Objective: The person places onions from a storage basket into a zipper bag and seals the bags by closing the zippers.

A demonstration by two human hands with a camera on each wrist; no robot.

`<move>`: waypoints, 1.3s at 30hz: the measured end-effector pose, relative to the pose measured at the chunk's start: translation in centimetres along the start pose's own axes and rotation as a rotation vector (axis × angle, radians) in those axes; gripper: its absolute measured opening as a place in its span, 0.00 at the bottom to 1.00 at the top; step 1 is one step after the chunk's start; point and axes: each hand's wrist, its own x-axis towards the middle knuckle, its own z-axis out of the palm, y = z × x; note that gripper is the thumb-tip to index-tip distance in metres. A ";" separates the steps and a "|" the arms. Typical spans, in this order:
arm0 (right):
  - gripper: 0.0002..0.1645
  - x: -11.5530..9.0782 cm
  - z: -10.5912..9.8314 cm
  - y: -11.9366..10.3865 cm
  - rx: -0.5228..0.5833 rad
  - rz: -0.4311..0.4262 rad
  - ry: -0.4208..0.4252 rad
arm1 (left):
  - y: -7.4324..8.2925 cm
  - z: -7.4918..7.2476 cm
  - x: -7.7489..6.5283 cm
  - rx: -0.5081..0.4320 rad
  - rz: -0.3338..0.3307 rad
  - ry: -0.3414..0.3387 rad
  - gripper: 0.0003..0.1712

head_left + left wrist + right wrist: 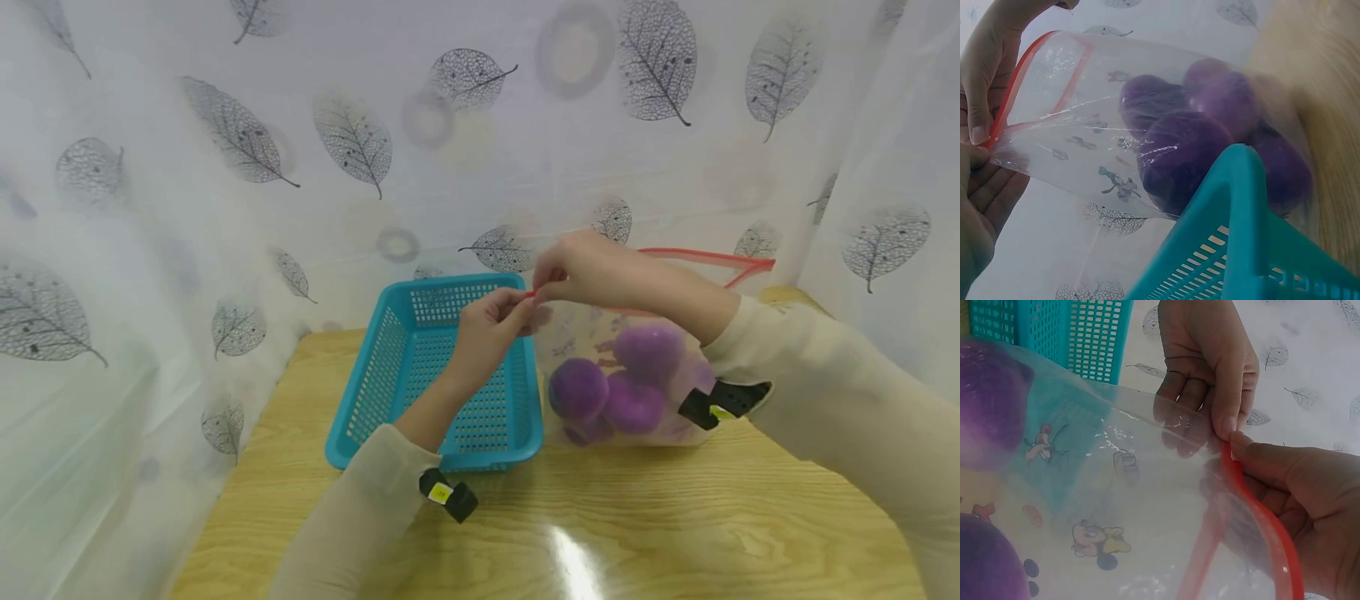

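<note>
A clear zip bag with a red zip edge and printed cartoon figures stands on the table, holding several round purple things. My left hand pinches the left corner of the bag's red edge between thumb and fingers. Right beside it, my right hand pinches the same edge, its fingertips against the left thumb. In the right wrist view both thumbs meet at the end of the red strip. Toward the right end the bag's mouth is parted.
A blue-green plastic basket with perforated walls stands left of the bag, under my left forearm. Both are on a wooden table. A whitish curtain with a leaf print hangs behind and along the sides.
</note>
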 end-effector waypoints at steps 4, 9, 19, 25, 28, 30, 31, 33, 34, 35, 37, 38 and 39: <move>0.03 -0.3 -0.1 0.1 0.012 -0.003 -0.006 | 0.1 0.1 -0.1 0.009 0.007 -0.003 0.13; 0.03 -0.5 -0.2 0.1 0.018 -0.001 -0.012 | 0.2 0.2 -0.1 0.018 0.010 -0.003 0.13; 0.03 -1.0 -0.2 0.3 0.017 -0.040 0.000 | 0.5 0.4 -0.2 0.049 0.036 -0.005 0.12; 0.03 -1.3 -0.2 0.1 -0.010 -0.030 -0.005 | 0.8 0.6 -0.4 0.086 0.051 0.004 0.12; 0.03 -1.5 -0.3 0.1 -0.018 -0.024 -0.011 | 0.7 0.7 -0.4 0.108 0.067 0.015 0.12; 0.03 -1.6 -0.3 0.1 -0.020 -0.026 -0.016 | 0.7 0.8 -0.5 0.121 0.079 0.025 0.12; 0.03 -1.7 -0.3 0.1 -0.019 -0.028 -0.019 | 0.6 0.9 -0.5 0.127 0.088 0.031 0.12; 0.04 -1.7 -0.3 0.2 -0.023 -0.038 -0.018 | 0.5 0.9 -0.5 0.134 0.103 0.043 0.11; 0.04 -1.8 -0.3 0.2 -0.026 -0.040 -0.017 | 0.5 0.9 -0.5 0.132 0.111 0.047 0.11; 0.04 -1.8 -0.3 0.2 -0.030 -0.042 -0.017 | 0.5 1.0 -0.5 0.132 0.116 0.051 0.11; 0.04 -2.0 -0.3 0.2 -0.038 -0.044 -0.011 | 0.4 1.0 -0.6 0.126 0.121 0.057 0.10; 0.03 -2.0 -0.4 0.2 -0.041 -0.040 -0.008 | 0.4 1.0 -0.6 0.127 0.122 0.061 0.10; 0.03 -2.1 -0.4 0.3 -0.041 -0.033 -0.007 | 0.4 1.1 -0.6 0.127 0.123 0.063 0.10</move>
